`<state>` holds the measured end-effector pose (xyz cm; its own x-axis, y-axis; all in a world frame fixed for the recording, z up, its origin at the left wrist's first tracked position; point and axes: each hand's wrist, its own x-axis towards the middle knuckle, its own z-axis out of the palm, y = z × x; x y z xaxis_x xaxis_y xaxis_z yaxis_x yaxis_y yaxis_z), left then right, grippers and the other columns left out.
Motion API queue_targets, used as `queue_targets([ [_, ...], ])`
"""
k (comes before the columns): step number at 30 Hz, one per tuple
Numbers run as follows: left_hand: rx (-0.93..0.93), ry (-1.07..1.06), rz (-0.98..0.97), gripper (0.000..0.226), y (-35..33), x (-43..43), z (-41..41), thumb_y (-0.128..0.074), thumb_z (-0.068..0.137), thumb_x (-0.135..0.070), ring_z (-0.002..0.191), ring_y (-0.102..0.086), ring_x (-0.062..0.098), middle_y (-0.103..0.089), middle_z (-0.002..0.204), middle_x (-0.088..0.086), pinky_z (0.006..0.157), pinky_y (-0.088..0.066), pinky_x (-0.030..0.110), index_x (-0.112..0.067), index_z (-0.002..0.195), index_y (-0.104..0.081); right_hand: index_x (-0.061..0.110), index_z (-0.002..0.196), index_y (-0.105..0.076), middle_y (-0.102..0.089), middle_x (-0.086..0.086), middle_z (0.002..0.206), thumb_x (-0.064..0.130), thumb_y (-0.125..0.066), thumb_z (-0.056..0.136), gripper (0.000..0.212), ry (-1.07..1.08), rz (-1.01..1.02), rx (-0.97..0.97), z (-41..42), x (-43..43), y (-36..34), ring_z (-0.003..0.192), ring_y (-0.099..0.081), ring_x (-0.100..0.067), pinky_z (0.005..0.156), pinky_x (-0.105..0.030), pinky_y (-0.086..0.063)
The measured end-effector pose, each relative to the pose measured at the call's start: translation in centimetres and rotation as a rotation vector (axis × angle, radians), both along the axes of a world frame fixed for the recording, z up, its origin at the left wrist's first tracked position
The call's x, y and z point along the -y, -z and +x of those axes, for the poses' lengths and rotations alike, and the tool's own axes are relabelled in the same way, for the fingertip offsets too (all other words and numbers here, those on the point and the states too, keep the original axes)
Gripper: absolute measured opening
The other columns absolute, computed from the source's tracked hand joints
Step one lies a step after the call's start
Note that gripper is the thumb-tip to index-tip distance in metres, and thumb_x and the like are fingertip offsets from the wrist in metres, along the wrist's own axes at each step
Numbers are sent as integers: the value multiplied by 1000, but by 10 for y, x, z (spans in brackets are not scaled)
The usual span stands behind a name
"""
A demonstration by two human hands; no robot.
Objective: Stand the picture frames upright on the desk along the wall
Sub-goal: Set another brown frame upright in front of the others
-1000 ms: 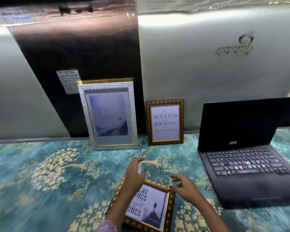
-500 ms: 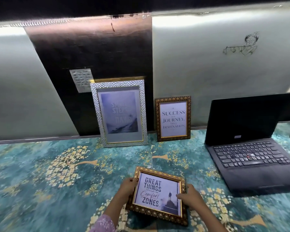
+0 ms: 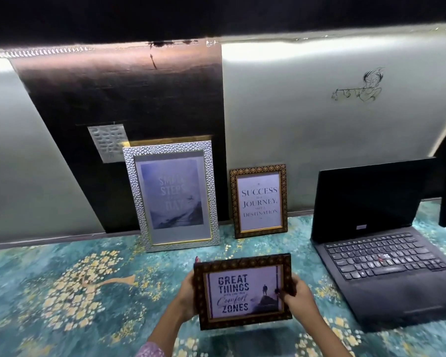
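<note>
Two hands grip a small dark frame [image 3: 243, 291] near the viewer, above the counter [image 3: 62, 292]: left hand [image 3: 187, 295] closed on its left edge, right hand [image 3: 298, 296] closed on its right edge. Far behind, a silver frame [image 3: 171, 195] and a brown frame [image 3: 258, 201] lean upright against the wall [image 3: 307, 130]; a laptop [image 3: 379, 243] sits right.

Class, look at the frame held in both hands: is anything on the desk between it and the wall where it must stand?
Yes. The silver frame and the small "Success" frame already lean against the wall directly beyond the held frame. The laptop fills the right. Open wall along the desk shows only left of the silver frame.
</note>
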<state>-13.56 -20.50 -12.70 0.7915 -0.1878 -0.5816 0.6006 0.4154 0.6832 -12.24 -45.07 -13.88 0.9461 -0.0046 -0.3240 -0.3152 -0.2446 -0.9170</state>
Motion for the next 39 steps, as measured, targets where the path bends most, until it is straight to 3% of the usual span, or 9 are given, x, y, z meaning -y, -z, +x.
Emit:
queue_targets([
  [5,-219,156,-80,98,11,-11,11,-25,71,-78,99,-67,35,-69,111,24,87,-49,45,0,113,-65,24,86,-56,-65,-1,92,-15,-61,73,42,-95,43,52,20,-10,3,95,-61,-25,85,-36,-54],
  [11,-236,169,-151,111,8,-17,9,-30,61,-85,128,-45,43,-42,142,27,109,-36,53,-2,131,-48,16,80,-59,-65,-7,87,-19,-61,70,36,-117,79,56,34,-12,12,87,-61,-25,64,-16,-55],
  [17,-229,80,-338,113,3,-8,21,-48,46,-81,115,-56,45,-54,131,27,94,-46,58,0,125,-55,10,79,-60,-65,-5,81,-22,-60,69,34,-184,142,41,34,-8,6,78,-60,-14,59,-15,-54],
  [22,-123,26,-425,110,6,-4,30,-46,49,-83,123,-47,48,-49,134,31,100,-36,60,-7,127,-55,7,88,-62,-67,-5,88,-20,-63,68,33,-214,129,66,29,5,10,75,-67,-4,62,-16,-54],
  [25,-135,137,-73,87,-8,10,41,-54,59,-71,92,-68,36,-69,101,25,85,-50,44,-5,116,-59,4,90,-63,-68,-6,88,-17,-66,67,31,-241,132,88,27,8,11,74,-67,-1,63,-18,-54],
  [28,-94,310,361,27,-8,10,30,-55,88,-21,49,-62,15,-65,57,9,59,-48,27,0,75,-67,8,86,-63,-68,-4,85,-18,-65,67,32,-203,149,74,27,11,11,73,-67,-6,62,-19,-55],
  [31,-211,397,391,69,7,-5,15,-43,93,-19,36,-57,15,-56,28,4,59,-45,28,-8,27,-59,15,86,-61,-67,0,87,-17,-62,72,35,-164,109,66,26,11,13,84,-63,-14,66,-20,-55],
  [34,-219,332,300,79,23,-4,16,-24,99,-17,33,-61,14,-62,34,5,58,-44,28,-7,31,-64,20,91,-57,-64,4,91,-12,-61,75,36,-135,15,81,23,8,15,91,-61,-16,77,-23,-53],
  [39,-187,282,205,81,21,-1,9,-20,98,-15,31,-60,13,-61,34,5,42,-47,21,-7,30,-63,29,83,-55,-64,7,89,-11,-63,74,42,-116,11,75,18,7,13,87,-61,-11,66,-17,-53],
])
